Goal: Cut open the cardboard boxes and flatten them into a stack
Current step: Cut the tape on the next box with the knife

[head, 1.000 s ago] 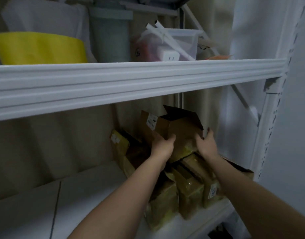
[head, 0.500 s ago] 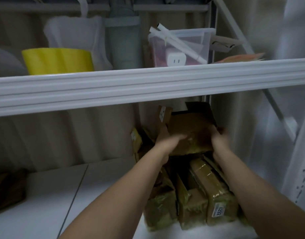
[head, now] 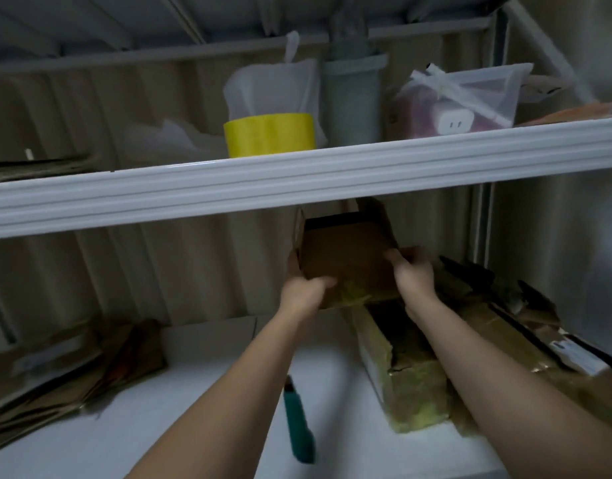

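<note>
A brown cardboard box (head: 349, 257) with open top flaps and yellow tape along its bottom is held up under the upper shelf rail. My left hand (head: 303, 293) grips its lower left corner, thumb on the front face. My right hand (head: 413, 276) grips its right side. Below and to the right lie several more taped boxes (head: 411, 385) on the white shelf (head: 201, 426). A pile of flattened cardboard (head: 55, 371) lies at the left of that shelf. A teal utility knife (head: 297, 423) lies on the shelf between my forearms.
The white rail (head: 297, 178) of the upper shelf crosses the view just above the held box. On that shelf stand a yellow tape roll (head: 268, 134), a white bag, a grey-green canister (head: 354, 98) and a clear tub (head: 467, 102) with a plug.
The box has been lifted off the pile and moved left, held in both hands. The view has swung left and down, bringing the knife and flattened pile into sight.
</note>
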